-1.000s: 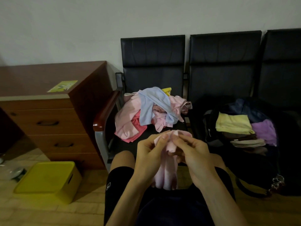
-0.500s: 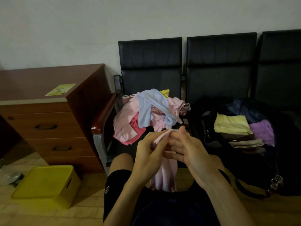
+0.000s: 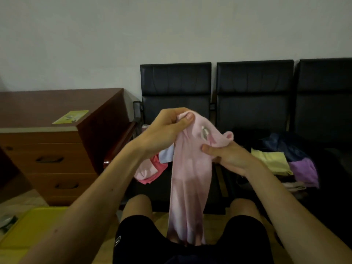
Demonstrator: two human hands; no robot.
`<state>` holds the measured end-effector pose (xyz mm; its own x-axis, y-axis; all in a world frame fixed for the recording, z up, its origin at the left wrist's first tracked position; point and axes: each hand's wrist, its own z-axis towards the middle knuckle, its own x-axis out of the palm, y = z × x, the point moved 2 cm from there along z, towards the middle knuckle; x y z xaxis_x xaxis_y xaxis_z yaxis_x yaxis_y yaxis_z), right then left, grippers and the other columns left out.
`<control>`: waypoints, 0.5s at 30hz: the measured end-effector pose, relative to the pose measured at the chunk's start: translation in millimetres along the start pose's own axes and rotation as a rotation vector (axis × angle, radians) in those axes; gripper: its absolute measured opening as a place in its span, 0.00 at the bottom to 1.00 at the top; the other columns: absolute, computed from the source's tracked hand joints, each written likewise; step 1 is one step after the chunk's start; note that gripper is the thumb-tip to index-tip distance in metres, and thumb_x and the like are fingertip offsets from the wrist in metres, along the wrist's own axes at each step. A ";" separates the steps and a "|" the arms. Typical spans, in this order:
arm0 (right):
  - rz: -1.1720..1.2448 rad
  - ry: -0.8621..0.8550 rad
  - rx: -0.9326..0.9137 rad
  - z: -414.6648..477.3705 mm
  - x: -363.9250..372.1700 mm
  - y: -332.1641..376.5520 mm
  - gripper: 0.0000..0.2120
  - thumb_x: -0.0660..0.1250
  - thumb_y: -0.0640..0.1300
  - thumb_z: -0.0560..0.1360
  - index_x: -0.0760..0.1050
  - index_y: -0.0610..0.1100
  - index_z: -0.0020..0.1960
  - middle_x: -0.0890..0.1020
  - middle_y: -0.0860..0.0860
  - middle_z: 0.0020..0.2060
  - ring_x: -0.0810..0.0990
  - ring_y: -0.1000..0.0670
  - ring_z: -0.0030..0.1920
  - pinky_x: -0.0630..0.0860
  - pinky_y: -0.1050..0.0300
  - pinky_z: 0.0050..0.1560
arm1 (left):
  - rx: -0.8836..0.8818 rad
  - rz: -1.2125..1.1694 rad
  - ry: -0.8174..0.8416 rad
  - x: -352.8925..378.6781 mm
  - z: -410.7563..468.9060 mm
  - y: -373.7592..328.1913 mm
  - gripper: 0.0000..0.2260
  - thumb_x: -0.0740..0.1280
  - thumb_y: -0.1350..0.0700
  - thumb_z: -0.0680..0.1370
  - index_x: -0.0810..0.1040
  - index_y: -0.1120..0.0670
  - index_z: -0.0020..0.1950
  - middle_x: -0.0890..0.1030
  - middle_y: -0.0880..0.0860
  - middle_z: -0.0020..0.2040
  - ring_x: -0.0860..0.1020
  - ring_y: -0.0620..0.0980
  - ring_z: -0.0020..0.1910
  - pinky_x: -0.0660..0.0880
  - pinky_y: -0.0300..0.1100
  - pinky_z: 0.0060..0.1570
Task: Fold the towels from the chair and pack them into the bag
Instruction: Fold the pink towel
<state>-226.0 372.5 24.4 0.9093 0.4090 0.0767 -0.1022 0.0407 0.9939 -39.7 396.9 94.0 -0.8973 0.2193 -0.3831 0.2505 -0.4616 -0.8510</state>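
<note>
above lap, between knees: pink towel [image 3: 190, 178] hanging long, lower end reaching black shorts [image 3: 137, 235]. left hand [image 3: 167, 130] pinching top corner under thumb; right hand [image 3: 228, 157] gripping top edge, lower and just beside. towel pile [image 3: 150, 170] lying on chair [image 3: 175, 86] behind, mostly hidden. bag [image 3: 331, 197] sitting on next seat, holding 2 visible folded towels, yellow towel [image 3: 270, 159] and purple towel [image 3: 302, 170]. sticker [image 3: 70, 117] lying at dresser [image 3: 57, 155] top edge, writing unreadable.

Black padded chairs [image 3: 255, 96] are standing in a row against a plain grey wall [image 3: 133, 35] in dim light. A brown wooden drawer cabinet [image 3: 47, 155] is sitting to the left, with a yellow box [image 3: 28, 225] resting on the tan floor [image 3: 22, 201] beside it.
</note>
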 end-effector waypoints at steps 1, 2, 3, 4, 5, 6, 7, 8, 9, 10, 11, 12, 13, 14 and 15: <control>-0.052 -0.004 -0.021 2.7 -4.1 14.9 0.18 0.75 0.43 0.66 0.82 0.43 0.55 0.86 0.47 0.48 0.84 0.49 0.51 0.80 0.58 0.46 | 0.005 0.034 -0.013 -9.0 2.0 -2.3 0.12 0.58 0.58 0.85 0.80 0.61 0.58 0.83 0.56 0.49 0.83 0.49 0.48 0.81 0.42 0.51; -0.109 -0.041 -0.058 4.6 -8.7 31.0 0.14 0.75 0.44 0.65 0.84 0.43 0.51 0.86 0.48 0.45 0.84 0.50 0.48 0.80 0.59 0.44 | 0.008 0.083 -0.040 -19.0 3.1 -3.1 0.12 0.59 0.58 0.84 0.80 0.61 0.56 0.83 0.55 0.46 0.82 0.46 0.44 0.80 0.39 0.46; -0.155 -0.097 -0.103 5.3 -13.8 46.1 0.13 0.76 0.45 0.64 0.84 0.44 0.48 0.87 0.49 0.44 0.85 0.50 0.46 0.80 0.59 0.43 | 0.009 0.147 -0.068 -28.1 3.9 -1.3 0.11 0.59 0.58 0.84 0.80 0.60 0.53 0.82 0.53 0.43 0.81 0.44 0.40 0.79 0.36 0.42; -0.206 -0.151 -0.154 6.2 -17.1 61.9 0.14 0.76 0.46 0.63 0.84 0.45 0.47 0.87 0.50 0.43 0.85 0.51 0.45 0.80 0.58 0.42 | 0.013 0.225 -0.092 -37.1 5.8 2.0 0.10 0.60 0.58 0.84 0.80 0.59 0.49 0.80 0.52 0.39 0.79 0.42 0.36 0.77 0.35 0.38; -0.276 -0.198 -0.193 6.2 -18.0 76.5 0.15 0.77 0.48 0.62 0.83 0.45 0.47 0.87 0.50 0.42 0.86 0.52 0.43 0.81 0.58 0.41 | 0.009 0.315 -0.111 -44.1 7.6 6.5 0.10 0.61 0.57 0.83 0.79 0.57 0.45 0.79 0.51 0.37 0.77 0.40 0.34 0.75 0.33 0.36; -0.363 -0.232 -0.225 6.6 -16.4 88.5 0.14 0.77 0.49 0.63 0.83 0.45 0.46 0.87 0.52 0.41 0.86 0.54 0.41 0.81 0.60 0.40 | -0.004 0.403 -0.132 -48.9 9.3 12.0 0.11 0.62 0.57 0.83 0.77 0.56 0.42 0.78 0.50 0.35 0.76 0.40 0.32 0.73 0.32 0.35; -0.453 -0.254 -0.263 7.3 -12.0 99.1 0.12 0.78 0.50 0.65 0.82 0.47 0.45 0.86 0.53 0.39 0.85 0.56 0.39 0.80 0.63 0.37 | -0.014 0.476 -0.161 -53.2 10.8 16.7 0.11 0.62 0.55 0.83 0.77 0.54 0.41 0.79 0.50 0.35 0.77 0.41 0.32 0.72 0.32 0.35; -0.529 -0.275 -0.306 8.0 -6.9 105.2 0.09 0.78 0.49 0.67 0.82 0.49 0.44 0.86 0.54 0.39 0.84 0.58 0.38 0.78 0.66 0.35 | -0.015 0.519 -0.197 -55.3 12.0 19.9 0.11 0.62 0.54 0.83 0.77 0.53 0.41 0.80 0.52 0.36 0.78 0.43 0.33 0.72 0.33 0.36; -0.580 -0.299 -0.358 7.4 -1.3 109.8 0.07 0.77 0.48 0.69 0.82 0.51 0.44 0.85 0.56 0.39 0.84 0.59 0.37 0.77 0.68 0.34 | -0.005 0.524 -0.237 -57.0 12.5 20.7 0.11 0.63 0.54 0.83 0.79 0.54 0.42 0.81 0.53 0.37 0.79 0.45 0.34 0.75 0.36 0.37; -0.614 -0.328 -0.414 6.9 2.8 111.9 0.05 0.77 0.47 0.70 0.81 0.51 0.44 0.85 0.56 0.39 0.83 0.59 0.38 0.77 0.69 0.34 | 0.012 0.489 -0.278 -57.9 13.2 19.9 0.11 0.63 0.54 0.83 0.80 0.56 0.45 0.82 0.55 0.39 0.81 0.48 0.37 0.78 0.40 0.39; -0.630 -0.363 -0.469 6.7 4.8 112.2 0.05 0.76 0.47 0.71 0.82 0.50 0.44 0.84 0.56 0.39 0.83 0.58 0.39 0.77 0.69 0.35 | 0.024 0.414 -0.316 -58.2 13.7 17.6 0.11 0.64 0.54 0.82 0.81 0.58 0.48 0.83 0.57 0.41 0.82 0.50 0.40 0.81 0.42 0.42; -0.642 -0.401 -0.518 6.4 6.1 111.0 0.04 0.76 0.46 0.71 0.82 0.49 0.44 0.84 0.54 0.39 0.82 0.56 0.39 0.78 0.69 0.36 | 0.028 0.322 -0.351 -57.5 13.5 14.9 0.10 0.64 0.55 0.82 0.82 0.60 0.50 0.84 0.57 0.44 0.83 0.51 0.42 0.82 0.43 0.45; -0.651 -0.435 -0.556 6.3 7.6 110.0 0.03 0.75 0.46 0.72 0.82 0.48 0.43 0.84 0.53 0.38 0.81 0.56 0.38 0.77 0.69 0.36 | 0.022 0.230 -0.382 -57.5 13.2 12.4 0.09 0.65 0.56 0.82 0.82 0.59 0.52 0.84 0.57 0.45 0.83 0.52 0.44 0.83 0.43 0.47; -0.651 -0.461 -0.578 6.8 7.5 108.2 0.04 0.75 0.47 0.73 0.81 0.49 0.42 0.83 0.53 0.37 0.80 0.57 0.37 0.77 0.69 0.36 | 0.007 0.136 -0.400 -56.8 13.4 10.9 0.08 0.66 0.56 0.81 0.82 0.59 0.53 0.84 0.56 0.47 0.84 0.52 0.46 0.83 0.44 0.48; -0.640 -0.477 -0.587 6.9 7.2 107.1 0.04 0.74 0.47 0.73 0.80 0.49 0.41 0.82 0.53 0.35 0.79 0.59 0.35 0.76 0.69 0.35 | -0.019 0.036 -0.401 -56.1 13.4 10.6 0.08 0.66 0.56 0.80 0.81 0.58 0.55 0.85 0.56 0.48 0.84 0.53 0.48 0.83 0.45 0.50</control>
<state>-227.6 373.5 132.0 0.9168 -0.2529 -0.3091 0.3987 0.6240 0.6721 8.4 368.2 111.3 -0.9577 -0.1513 -0.2449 0.2873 -0.4458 -0.8478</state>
